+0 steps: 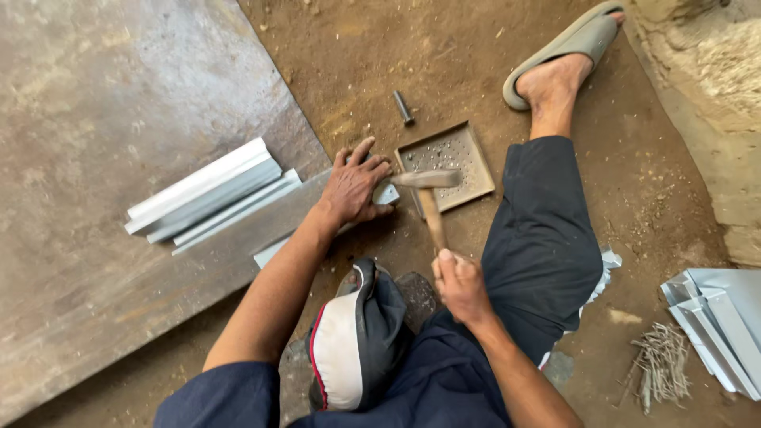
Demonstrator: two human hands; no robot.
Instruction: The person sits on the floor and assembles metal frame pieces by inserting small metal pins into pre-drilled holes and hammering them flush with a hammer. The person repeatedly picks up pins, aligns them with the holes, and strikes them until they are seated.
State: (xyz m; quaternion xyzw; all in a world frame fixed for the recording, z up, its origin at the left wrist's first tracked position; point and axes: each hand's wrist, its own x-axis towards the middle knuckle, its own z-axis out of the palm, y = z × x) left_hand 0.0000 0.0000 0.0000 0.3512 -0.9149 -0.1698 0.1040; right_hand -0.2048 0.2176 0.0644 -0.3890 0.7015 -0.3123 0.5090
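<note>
Hammering is under way: a metal strip (372, 198) is pinned flat at the steel plate's (119, 119) edge by the left hand (353, 186), a hammer (428, 194) gripped in the right hand (460, 285); a square, steady blow is called for.

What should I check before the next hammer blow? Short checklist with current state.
1. Right hand gripping the hammer handle: ok, fingers wrapped round its lower end.
2. Left hand pinning the metal strip flat: ok, palm pressed on it.
3. Left fingers clear of the hammer head: not ok, fingertips lie right beside it.
4. Strip end seated on a firm surface under the head: cannot tell, hand and head hide it.
5. Tray out of the swing: not ok, the head hangs over its edge.
6. Stacked channels clear of the work: ok, they lie apart on the sheet.
</note>
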